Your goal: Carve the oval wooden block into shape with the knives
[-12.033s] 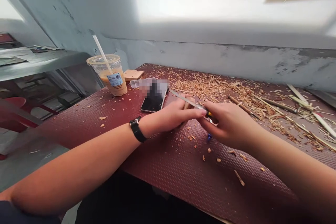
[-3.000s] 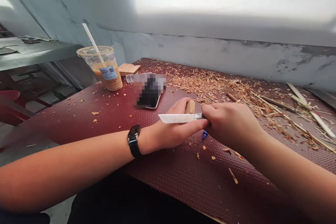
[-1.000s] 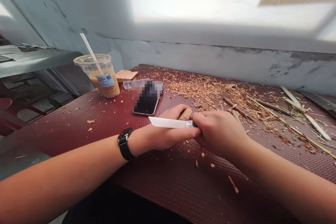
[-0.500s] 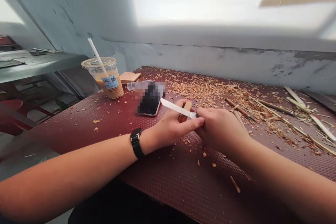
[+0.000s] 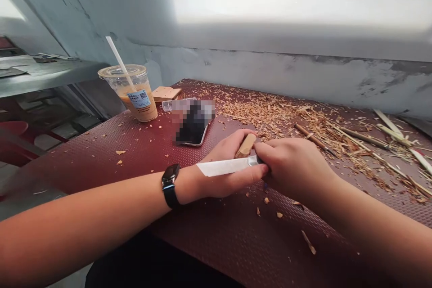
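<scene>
My left hand [image 5: 227, 166], with a black watch on its wrist, is closed around a small piece of light wood [image 5: 246, 145] whose end sticks up between the fingers. My right hand [image 5: 293, 167] is closed on the handle of a knife [image 5: 225, 167]. The pale blade points left and lies across the back of my left hand, close to the wood. Both hands rest over the dark red textured tabletop [image 5: 141, 153].
A plastic cup of iced coffee [image 5: 135, 93] with a straw stands at the back left, a phone [image 5: 193, 126] lies beside it, and a small wooden block [image 5: 166, 93] sits behind. Wood shavings [image 5: 270, 112] and thin sticks [image 5: 357, 137] litter the right side. A grey wall rises behind.
Half a second ago the blade angled up and away over the wood. It has swung down and lies nearly level, pointing left across my left hand. Both hands stay closed.
</scene>
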The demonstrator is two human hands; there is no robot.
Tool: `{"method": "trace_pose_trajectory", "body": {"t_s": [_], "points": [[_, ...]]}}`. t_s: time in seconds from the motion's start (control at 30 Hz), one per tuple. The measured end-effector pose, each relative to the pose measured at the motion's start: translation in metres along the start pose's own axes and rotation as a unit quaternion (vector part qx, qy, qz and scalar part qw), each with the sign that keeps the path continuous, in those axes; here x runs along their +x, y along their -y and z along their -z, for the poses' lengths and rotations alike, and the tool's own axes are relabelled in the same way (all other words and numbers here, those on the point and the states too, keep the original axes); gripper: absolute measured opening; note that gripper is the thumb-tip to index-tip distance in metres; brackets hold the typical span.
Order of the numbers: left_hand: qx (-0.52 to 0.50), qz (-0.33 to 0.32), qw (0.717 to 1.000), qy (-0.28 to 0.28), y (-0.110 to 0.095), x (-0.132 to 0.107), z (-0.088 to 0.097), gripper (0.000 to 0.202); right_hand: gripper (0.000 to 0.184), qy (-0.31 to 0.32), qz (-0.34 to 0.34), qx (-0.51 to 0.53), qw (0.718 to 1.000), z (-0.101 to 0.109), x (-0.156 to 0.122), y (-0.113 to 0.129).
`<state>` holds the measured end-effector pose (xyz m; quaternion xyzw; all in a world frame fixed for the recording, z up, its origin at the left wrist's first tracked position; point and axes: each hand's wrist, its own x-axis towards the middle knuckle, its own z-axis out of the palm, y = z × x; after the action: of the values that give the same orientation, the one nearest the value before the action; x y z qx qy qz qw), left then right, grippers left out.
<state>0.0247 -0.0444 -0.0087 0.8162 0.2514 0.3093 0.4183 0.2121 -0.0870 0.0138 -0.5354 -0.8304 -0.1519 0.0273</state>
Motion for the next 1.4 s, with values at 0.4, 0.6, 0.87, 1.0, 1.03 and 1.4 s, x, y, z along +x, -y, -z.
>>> {"method": "trace_pose_trajectory", "body": {"t_s": [0.4,0.6,0.87,1.0,1.03,1.4], "points": [[-0.164,0.014,0.985,-0.058,0.012,0.011,-0.010,0.027,0.018,0.019,-0.152,-0.039,0.987,0.002,0.003,0.023],[-0.187,0.022,0.977,-0.095,0.016,0.013,-0.015,0.026,0.025,0.037,-0.200,-0.056,0.978,0.005,0.003,0.025],[-0.240,0.054,0.969,0.020,0.009,0.009,-0.002,0.028,0.026,0.000,-0.016,0.071,0.997,0.001,0.002,0.002],[-0.146,0.065,0.987,0.031,-0.001,0.006,0.004,0.039,0.021,0.009,0.021,0.034,0.999,0.005,0.004,-0.005],[-0.119,0.065,0.990,0.027,-0.002,0.006,0.004,0.042,0.018,0.012,0.024,0.023,0.999,0.006,0.004,-0.006],[-0.089,-0.012,0.996,-0.017,0.002,0.010,-0.006,0.025,0.015,0.009,-0.012,0.048,0.999,-0.004,0.007,0.000]]}}
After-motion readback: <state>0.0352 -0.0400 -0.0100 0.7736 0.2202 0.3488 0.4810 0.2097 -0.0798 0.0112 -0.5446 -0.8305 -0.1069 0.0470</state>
